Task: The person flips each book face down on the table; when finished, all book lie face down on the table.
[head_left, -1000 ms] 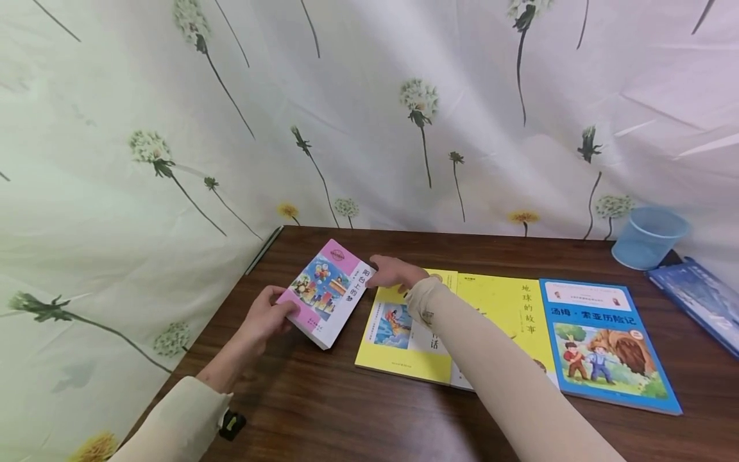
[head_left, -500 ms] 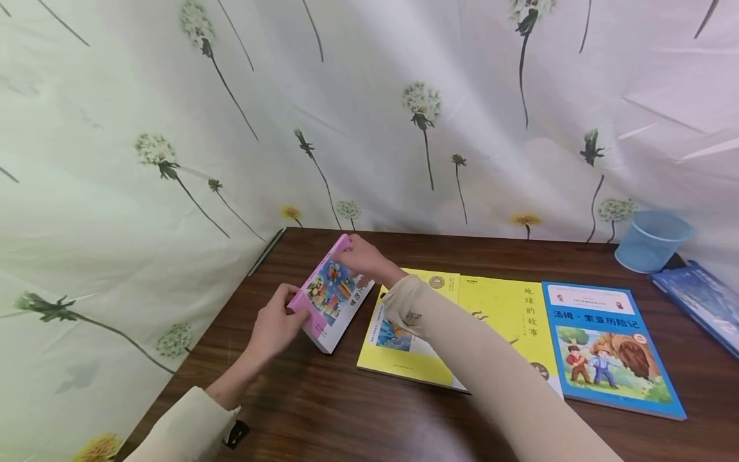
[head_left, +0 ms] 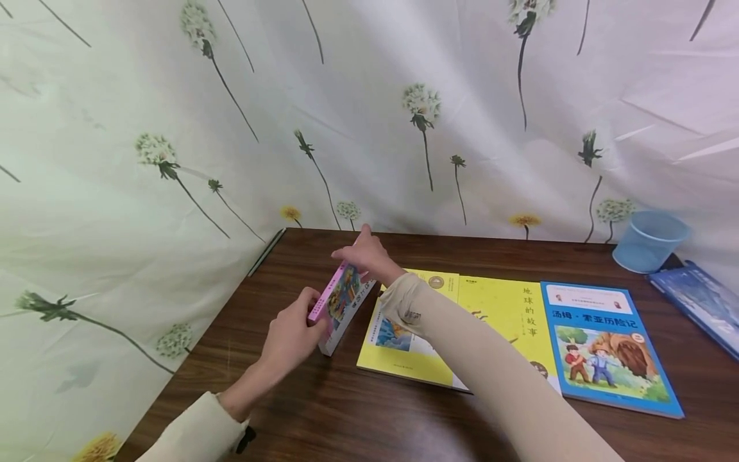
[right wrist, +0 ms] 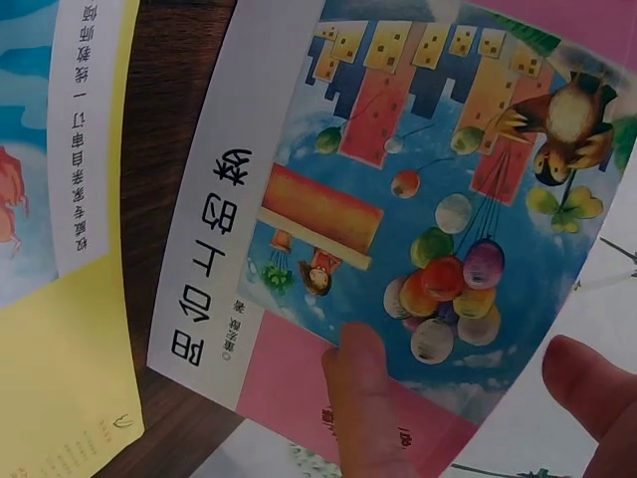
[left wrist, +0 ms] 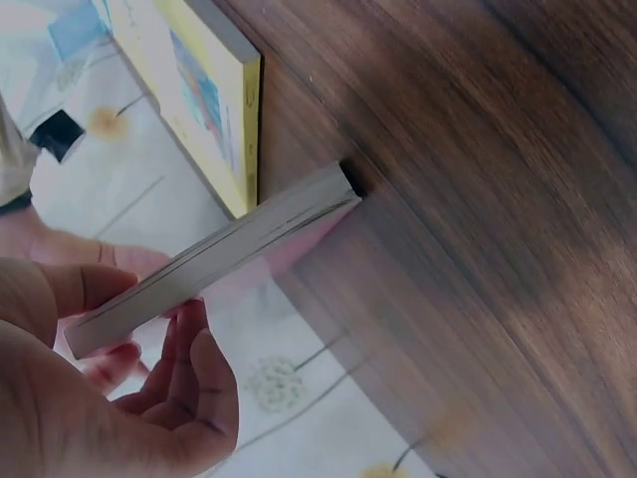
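Observation:
Both hands are at a pink-and-white paperback book (head_left: 346, 294), which is tilted up on the left with its pink spine raised. My left hand (head_left: 291, 330) pinches the near end of its spine. In the left wrist view, that thumb and fingers lie on opposite sides of the book's page edges (left wrist: 224, 254). At the far end, my right hand (head_left: 372, 255) has its thumb and a finger spread apart. One straight finger overlaps the illustrated cover (right wrist: 428, 229) in the right wrist view, while another digit reaches past the spine.
Two yellow books (head_left: 502, 305) lie side by side just right of the paperback, partly under the right sleeve. Beyond them is a blue picture-covered book (head_left: 612, 346). A light-blue bin (head_left: 649, 240) and a dark-blue book (head_left: 698, 305) stand farther right. A flower-patterned curtain (head_left: 491, 128) borders the brown table.
The book has swung from nearly flat to steeply tilted, spine up. My right hand has moved from its right edge to its far end, then spread its fingers; the left hand has shifted right.

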Demonstrator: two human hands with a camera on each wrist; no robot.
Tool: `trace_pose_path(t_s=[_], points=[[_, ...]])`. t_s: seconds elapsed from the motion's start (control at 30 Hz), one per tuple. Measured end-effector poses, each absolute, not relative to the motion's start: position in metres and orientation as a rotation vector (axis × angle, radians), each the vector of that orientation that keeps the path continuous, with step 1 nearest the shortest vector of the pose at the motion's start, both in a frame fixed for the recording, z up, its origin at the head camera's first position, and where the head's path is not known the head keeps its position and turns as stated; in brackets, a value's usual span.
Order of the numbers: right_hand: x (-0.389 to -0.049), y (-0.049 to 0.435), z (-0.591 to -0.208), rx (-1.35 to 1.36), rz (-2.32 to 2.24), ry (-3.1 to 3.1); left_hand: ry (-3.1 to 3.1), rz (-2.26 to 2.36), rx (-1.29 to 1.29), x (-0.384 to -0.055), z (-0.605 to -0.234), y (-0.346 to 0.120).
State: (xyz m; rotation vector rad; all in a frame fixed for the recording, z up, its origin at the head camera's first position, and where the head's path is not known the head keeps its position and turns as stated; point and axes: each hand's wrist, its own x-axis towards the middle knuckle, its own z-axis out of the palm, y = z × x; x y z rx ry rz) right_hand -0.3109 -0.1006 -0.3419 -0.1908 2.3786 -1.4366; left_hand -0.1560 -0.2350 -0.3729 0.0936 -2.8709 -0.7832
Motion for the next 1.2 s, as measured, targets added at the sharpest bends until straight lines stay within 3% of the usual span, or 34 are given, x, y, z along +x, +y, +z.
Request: trace_pose_path(t_s=[1.2], points=[[-0.310,-0.086,-0.344,-0.283,-1.700,2.325,-2.848,-0.752,-0.014,-0.149,-0.383,-0.210]])
